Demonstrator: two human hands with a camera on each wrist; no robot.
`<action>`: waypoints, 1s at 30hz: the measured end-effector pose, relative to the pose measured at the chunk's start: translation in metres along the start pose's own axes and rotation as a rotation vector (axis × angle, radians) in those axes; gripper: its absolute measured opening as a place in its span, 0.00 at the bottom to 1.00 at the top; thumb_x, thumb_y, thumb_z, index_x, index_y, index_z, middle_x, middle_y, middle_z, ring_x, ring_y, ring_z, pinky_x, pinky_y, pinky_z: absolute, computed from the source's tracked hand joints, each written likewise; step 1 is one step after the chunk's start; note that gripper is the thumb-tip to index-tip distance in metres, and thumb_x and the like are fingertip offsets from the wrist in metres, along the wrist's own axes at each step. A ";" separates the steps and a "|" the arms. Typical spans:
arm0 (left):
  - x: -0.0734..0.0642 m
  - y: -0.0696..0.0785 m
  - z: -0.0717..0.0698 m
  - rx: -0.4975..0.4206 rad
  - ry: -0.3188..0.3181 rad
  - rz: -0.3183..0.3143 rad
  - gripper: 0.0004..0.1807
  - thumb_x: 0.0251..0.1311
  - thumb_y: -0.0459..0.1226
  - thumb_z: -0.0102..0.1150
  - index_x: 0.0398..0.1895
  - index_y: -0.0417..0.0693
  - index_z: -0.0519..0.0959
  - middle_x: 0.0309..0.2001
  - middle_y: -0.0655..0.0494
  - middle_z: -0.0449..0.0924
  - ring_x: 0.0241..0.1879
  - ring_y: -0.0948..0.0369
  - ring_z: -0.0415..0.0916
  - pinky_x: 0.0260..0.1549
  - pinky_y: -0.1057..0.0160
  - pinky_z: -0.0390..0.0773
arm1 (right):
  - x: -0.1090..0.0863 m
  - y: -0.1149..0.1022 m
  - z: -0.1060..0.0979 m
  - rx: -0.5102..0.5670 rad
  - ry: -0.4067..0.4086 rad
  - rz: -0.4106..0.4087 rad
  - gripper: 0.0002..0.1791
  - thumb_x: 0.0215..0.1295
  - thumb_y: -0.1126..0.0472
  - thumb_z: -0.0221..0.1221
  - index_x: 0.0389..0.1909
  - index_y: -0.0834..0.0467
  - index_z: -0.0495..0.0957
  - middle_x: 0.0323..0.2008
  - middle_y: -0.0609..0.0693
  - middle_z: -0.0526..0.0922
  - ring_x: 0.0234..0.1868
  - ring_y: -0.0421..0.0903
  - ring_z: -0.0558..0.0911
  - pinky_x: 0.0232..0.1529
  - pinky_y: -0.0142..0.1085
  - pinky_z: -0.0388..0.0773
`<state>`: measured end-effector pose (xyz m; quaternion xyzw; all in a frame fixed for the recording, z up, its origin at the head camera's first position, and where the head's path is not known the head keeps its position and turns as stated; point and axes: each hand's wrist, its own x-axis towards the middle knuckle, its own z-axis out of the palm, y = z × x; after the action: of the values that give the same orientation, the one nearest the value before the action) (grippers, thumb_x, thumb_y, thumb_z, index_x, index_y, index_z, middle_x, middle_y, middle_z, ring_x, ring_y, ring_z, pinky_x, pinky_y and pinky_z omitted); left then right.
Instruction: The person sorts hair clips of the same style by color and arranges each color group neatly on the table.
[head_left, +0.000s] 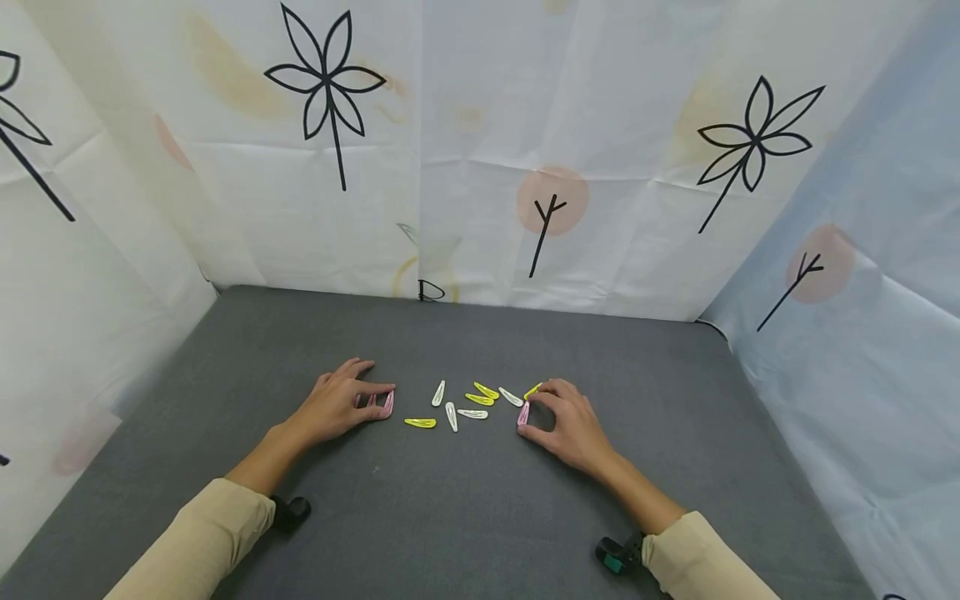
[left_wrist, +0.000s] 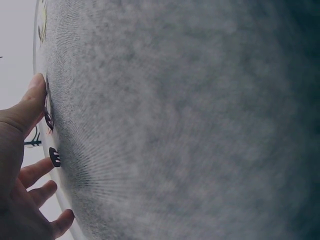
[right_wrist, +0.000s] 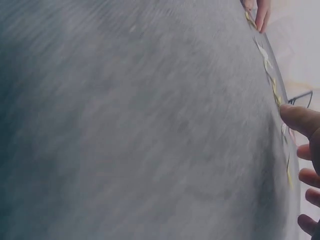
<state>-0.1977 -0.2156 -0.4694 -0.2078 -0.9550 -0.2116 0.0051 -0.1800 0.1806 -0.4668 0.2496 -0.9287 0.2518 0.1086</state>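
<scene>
Pink clip [head_left: 523, 414] is being pinched by the right hand [head_left: 572, 427], forward slips risking bumping the yellow clip [head_left: 532, 391] beyond; left hand [head_left: 339, 405] is holding unclearly.

Right wrist view: a grey cloth surface [right_wrist: 140, 130] is filling most of the view, blurring toward the left. The right hand [right_wrist: 307, 165] is showing at the right edge, partly cut off, thumb pointing left, other fingertips spacing out below it. A narrow row of clips is running down the cloth's far edge, looking nearly edge-on: a yellow clip [right_wrist: 250, 20] up top, a white clip [right_wrist: 264, 53] next, more yellow [right_wrist: 275, 92] just above the thumb tip, another yellow clip [right_wrist: 289, 176] lower down. The left hand [right_wrist: 261, 14] is sitting beside the top clip; contact unclear. Pale backdrop [right_wrist: 292, 55] is standing behind.
</scene>
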 end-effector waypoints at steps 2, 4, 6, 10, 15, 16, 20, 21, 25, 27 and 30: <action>0.000 0.000 0.001 -0.003 -0.002 -0.005 0.26 0.57 0.51 0.70 0.59 0.56 0.83 0.68 0.36 0.66 0.70 0.39 0.57 0.58 0.27 0.54 | 0.006 -0.006 0.001 0.007 0.009 -0.017 0.26 0.53 0.48 0.74 0.50 0.57 0.84 0.51 0.53 0.79 0.63 0.56 0.72 0.54 0.60 0.68; -0.001 0.000 0.001 -0.006 -0.001 -0.009 0.26 0.57 0.52 0.70 0.59 0.56 0.83 0.68 0.36 0.66 0.70 0.40 0.58 0.58 0.27 0.54 | 0.012 -0.013 0.003 0.015 0.013 -0.036 0.26 0.53 0.49 0.74 0.50 0.58 0.84 0.52 0.54 0.79 0.64 0.58 0.71 0.55 0.61 0.67; -0.001 -0.001 0.002 -0.010 0.001 -0.010 0.26 0.56 0.51 0.70 0.59 0.56 0.83 0.68 0.36 0.66 0.69 0.40 0.59 0.59 0.27 0.54 | 0.019 -0.021 0.005 0.030 0.010 -0.054 0.26 0.53 0.50 0.74 0.50 0.60 0.84 0.52 0.56 0.79 0.64 0.59 0.71 0.56 0.61 0.67; -0.001 -0.001 0.002 -0.016 0.002 -0.012 0.26 0.56 0.52 0.70 0.59 0.56 0.83 0.68 0.36 0.66 0.69 0.40 0.61 0.59 0.29 0.54 | 0.033 -0.038 0.013 0.052 -0.002 -0.093 0.27 0.53 0.50 0.74 0.51 0.61 0.84 0.52 0.58 0.79 0.65 0.61 0.70 0.56 0.62 0.67; -0.001 -0.001 0.003 -0.017 0.004 -0.008 0.26 0.57 0.52 0.70 0.59 0.56 0.83 0.68 0.36 0.67 0.69 0.41 0.62 0.59 0.29 0.54 | 0.050 -0.060 0.025 0.067 -0.033 -0.127 0.27 0.54 0.50 0.74 0.51 0.61 0.83 0.52 0.55 0.79 0.64 0.56 0.71 0.56 0.59 0.69; -0.001 -0.002 0.003 -0.018 0.005 -0.007 0.26 0.57 0.52 0.70 0.59 0.56 0.83 0.68 0.36 0.67 0.68 0.41 0.62 0.59 0.29 0.54 | 0.053 -0.064 0.028 0.068 -0.037 -0.134 0.27 0.55 0.50 0.73 0.51 0.61 0.83 0.52 0.55 0.79 0.63 0.55 0.71 0.55 0.58 0.69; -0.001 0.000 0.002 -0.014 0.003 -0.002 0.26 0.57 0.51 0.69 0.59 0.57 0.83 0.68 0.36 0.67 0.68 0.41 0.62 0.59 0.29 0.54 | 0.064 -0.081 0.038 0.078 -0.058 -0.157 0.27 0.56 0.50 0.72 0.52 0.62 0.83 0.52 0.55 0.78 0.63 0.55 0.71 0.54 0.56 0.70; 0.000 0.000 0.002 -0.014 0.001 -0.003 0.26 0.58 0.51 0.69 0.59 0.57 0.83 0.68 0.36 0.67 0.69 0.41 0.62 0.59 0.29 0.54 | 0.067 -0.085 0.041 0.076 -0.064 -0.158 0.27 0.56 0.49 0.72 0.53 0.62 0.83 0.52 0.55 0.78 0.62 0.54 0.71 0.54 0.56 0.70; 0.000 0.000 0.002 -0.009 -0.007 -0.002 0.26 0.58 0.51 0.69 0.60 0.57 0.82 0.68 0.36 0.66 0.69 0.41 0.62 0.60 0.29 0.54 | 0.077 -0.099 0.053 0.070 -0.097 -0.126 0.28 0.58 0.47 0.71 0.53 0.60 0.83 0.53 0.54 0.78 0.63 0.53 0.71 0.55 0.55 0.70; 0.000 -0.001 0.002 -0.010 -0.008 -0.001 0.26 0.58 0.51 0.69 0.60 0.56 0.82 0.69 0.37 0.66 0.69 0.41 0.62 0.60 0.30 0.54 | 0.080 -0.104 0.060 0.062 -0.110 -0.101 0.27 0.58 0.45 0.70 0.53 0.58 0.83 0.53 0.52 0.78 0.62 0.52 0.71 0.56 0.53 0.70; 0.000 -0.001 0.003 -0.010 -0.003 0.003 0.26 0.58 0.51 0.69 0.60 0.56 0.82 0.69 0.37 0.66 0.69 0.41 0.62 0.60 0.30 0.54 | 0.083 -0.109 0.069 0.054 -0.129 -0.070 0.27 0.58 0.45 0.70 0.54 0.57 0.83 0.52 0.52 0.79 0.61 0.50 0.72 0.56 0.51 0.70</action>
<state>-0.1982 -0.2152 -0.4722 -0.2094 -0.9537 -0.2160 0.0028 -0.1998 0.0290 -0.4527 0.3003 -0.9174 0.2562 0.0506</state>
